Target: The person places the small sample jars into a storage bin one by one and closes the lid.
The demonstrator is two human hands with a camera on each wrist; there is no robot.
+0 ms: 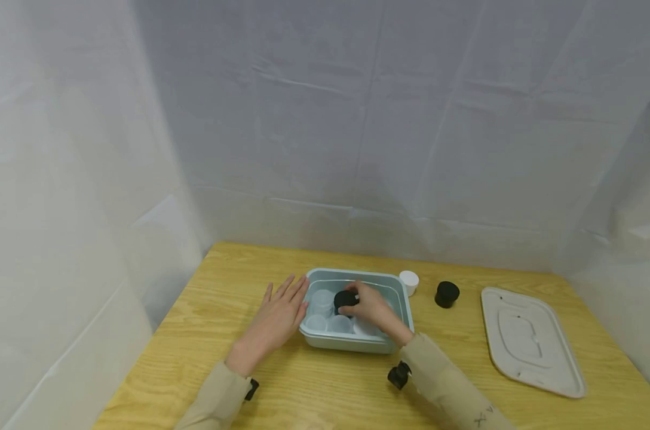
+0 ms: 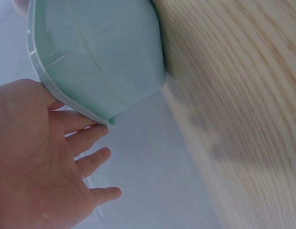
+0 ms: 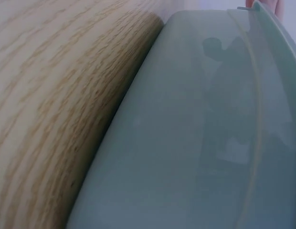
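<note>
Steadying on one side, pinching on the other. Left hand [image 1: 278,315] flat on the light wooden table [image 1: 217,286], grip open, straight fingers laid against the left end wall of the pale green rectangular plastic tub [image 1: 352,345]. Seen from the left wrist, fingertips just under the tub's corner rim, touching it, nothing curled round. Probably placed so to keep the tub from sliding while the other hand works inside.

Right hand [image 1: 375,309] reaching in over the near right rim, grip closed on the small black round jar [image 1: 345,298], thumb and fingertips pinching its sides from the right. Jar inside the tub, about mid-way along, at or just above the level of the several small clear round plastic cups [image 1: 321,300] packed beside it; whether resting on them or lifted free, not clear. Pinch from the side, likely because of the tight spacing among the cups.

Right wrist view filled by the tub's outer wall and table grain only; the jar hidden there.

Outside the tub, on the table to its right: 1 small white round pot [image 1: 409,279] just off the far right corner, 1 second black round jar [image 1: 446,294] a little further out, both upright. Well apart on the right, the off-white rectangular tub lid [image 1: 532,341], lying flat, set aside so that the tub stands open. White sheeting [image 1: 357,119] behind and to both sides.
</note>
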